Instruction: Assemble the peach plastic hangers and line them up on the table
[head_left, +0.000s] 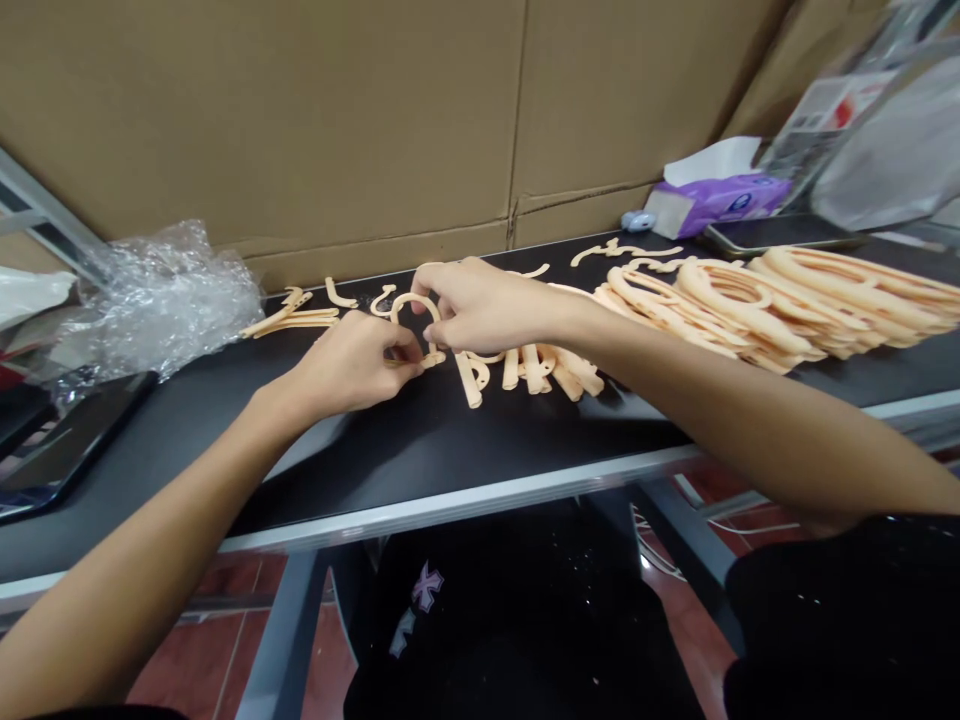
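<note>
Both of my hands meet over a black table (390, 450). My left hand (352, 362) is closed in a pinch on the lower end of a peach-coloured curved plastic hook piece (411, 300). My right hand (480, 305) is closed over the other side of the same piece, fingers curled down on it. Just right of the hands lie several short peach plastic pieces (536, 368) in a loose row. More small curved bits (300, 315) lie to the left, behind my left hand.
A stack of large peach ring-shaped parts (780, 295) fills the right of the table. Crumpled clear plastic (161, 290) lies at the left, a dark tray (67, 440) beside it. A purple tissue pack (712, 195) and cardboard wall (375, 110) stand behind.
</note>
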